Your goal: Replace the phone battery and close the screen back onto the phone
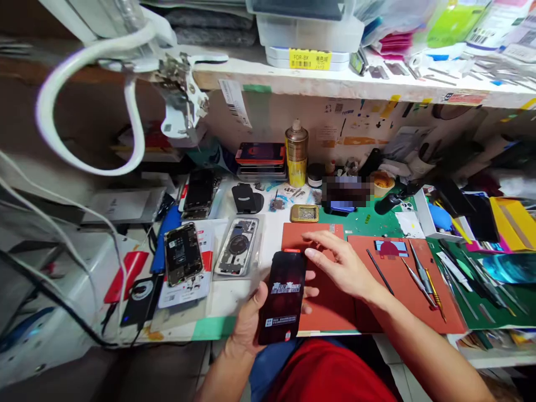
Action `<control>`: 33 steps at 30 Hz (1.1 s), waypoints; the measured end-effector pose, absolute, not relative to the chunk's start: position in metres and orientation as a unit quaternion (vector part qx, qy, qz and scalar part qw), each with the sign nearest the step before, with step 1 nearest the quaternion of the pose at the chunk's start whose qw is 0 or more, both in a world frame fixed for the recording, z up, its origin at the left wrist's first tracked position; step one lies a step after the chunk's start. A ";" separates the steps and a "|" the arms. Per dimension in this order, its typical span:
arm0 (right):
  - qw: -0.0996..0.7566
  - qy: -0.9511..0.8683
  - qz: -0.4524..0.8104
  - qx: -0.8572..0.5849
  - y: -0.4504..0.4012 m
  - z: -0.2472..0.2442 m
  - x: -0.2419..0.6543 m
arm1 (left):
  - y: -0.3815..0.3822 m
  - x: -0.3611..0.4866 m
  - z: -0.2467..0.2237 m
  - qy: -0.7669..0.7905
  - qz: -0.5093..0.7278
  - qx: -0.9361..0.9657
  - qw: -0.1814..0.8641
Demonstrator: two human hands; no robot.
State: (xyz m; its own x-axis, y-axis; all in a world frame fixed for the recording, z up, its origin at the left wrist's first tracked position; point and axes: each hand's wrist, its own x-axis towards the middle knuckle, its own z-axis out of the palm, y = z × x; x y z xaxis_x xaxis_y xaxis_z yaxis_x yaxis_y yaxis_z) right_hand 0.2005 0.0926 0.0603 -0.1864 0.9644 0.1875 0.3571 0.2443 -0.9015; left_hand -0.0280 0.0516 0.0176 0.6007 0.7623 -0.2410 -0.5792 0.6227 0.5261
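Observation:
My left hand (pixel 247 321) grips a dark phone screen (pixel 281 307) by its long sides, thumb on the left edge and fingertips showing past the right. White printed lettering runs across its face, and red tabs show at its top and bottom ends. Whether a phone body is behind the screen is hidden. My right hand (pixel 341 262) hovers at the screen's upper right corner, thumb and forefinger apart near the red top tab. Below both hands lies a reddish-brown mat (pixel 324 301).
Opened phones (pixel 183 254) and a bare phone housing (pixel 237 245) lie to the left. A second mat (pixel 402 298) carries tweezers (pixel 419 282) and a black stick tool (pixel 379 272). At the back stand a spray can (pixel 297 153) and a small tin (pixel 305 213). A loaded shelf (pixel 335 82) overhangs.

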 end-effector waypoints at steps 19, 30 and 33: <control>0.455 -0.841 0.073 -0.282 0.036 0.044 0.180 | 0.067 -0.015 0.009 0.268 0.513 0.061 0.813; 0.468 -0.829 0.076 -0.297 -0.021 0.048 0.189 | 0.091 -0.005 0.025 0.286 0.571 0.056 0.767; 0.573 -0.667 0.129 -0.459 -0.038 0.034 0.184 | 0.093 -0.002 0.020 0.306 0.575 0.056 0.757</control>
